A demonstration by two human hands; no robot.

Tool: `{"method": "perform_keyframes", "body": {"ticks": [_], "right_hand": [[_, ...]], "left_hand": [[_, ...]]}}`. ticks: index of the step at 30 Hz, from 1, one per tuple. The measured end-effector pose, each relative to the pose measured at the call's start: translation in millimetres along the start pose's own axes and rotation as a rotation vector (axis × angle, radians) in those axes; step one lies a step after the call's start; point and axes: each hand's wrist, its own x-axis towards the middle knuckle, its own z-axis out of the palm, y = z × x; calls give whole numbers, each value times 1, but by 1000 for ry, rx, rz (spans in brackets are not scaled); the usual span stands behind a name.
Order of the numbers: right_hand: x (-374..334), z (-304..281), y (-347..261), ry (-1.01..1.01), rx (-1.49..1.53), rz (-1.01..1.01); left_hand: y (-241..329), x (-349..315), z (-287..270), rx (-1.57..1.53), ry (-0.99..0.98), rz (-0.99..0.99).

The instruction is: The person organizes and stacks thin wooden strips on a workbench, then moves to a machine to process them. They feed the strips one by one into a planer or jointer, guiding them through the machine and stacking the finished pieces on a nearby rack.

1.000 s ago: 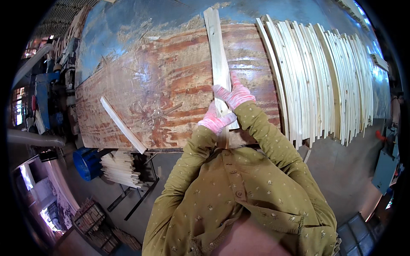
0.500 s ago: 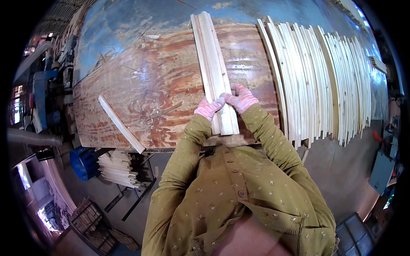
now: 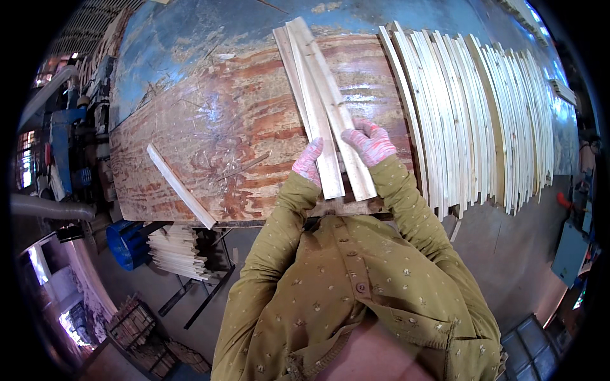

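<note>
A: Where are the two pieces being handled?

B: Right in front of the body, over the tabletop [image 3: 260, 127]. The left strip [image 3: 328, 170] and the right strip [image 3: 358, 171] are pale wood. Their near ends stand apart with a gap between; their far ends come close together.

A: Is the left one a single piece?

B: I can't tell. A line runs along it, so it may be one stepped piece or two side by side.

A: And the hands?

B: The left hand [image 3: 308, 162], in a pink-and-white glove, is clamped on the left strip's outer edge, thumb on top, most of its fingers hidden. The right hand [image 3: 372, 143], gloved alike, grips the right strip near its outer edge, thumb on the upper face.

A: What lies around them?

B: To the left, a short strip [image 3: 181, 187] at a slant, and a thin splinter [image 3: 249, 165] nearer the hands. To the right, a long row of strips [image 3: 448, 127].

A: Further out?

B: Below the tabletop's near edge at left, a stack of strips [image 3: 176, 251], with a blue container [image 3: 127, 246] beside it.
</note>
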Motion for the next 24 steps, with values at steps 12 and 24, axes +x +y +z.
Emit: {"method": "perform_keyframes", "body": {"ticks": [12,24], "right_hand": [[-45,-80,21,456,-934,-24],[-69,-71,-8,322,-694,-349]], "left_hand": [[7,-3,8,-232,-176,-10],[-38,30,-4,854,53,274]]}}
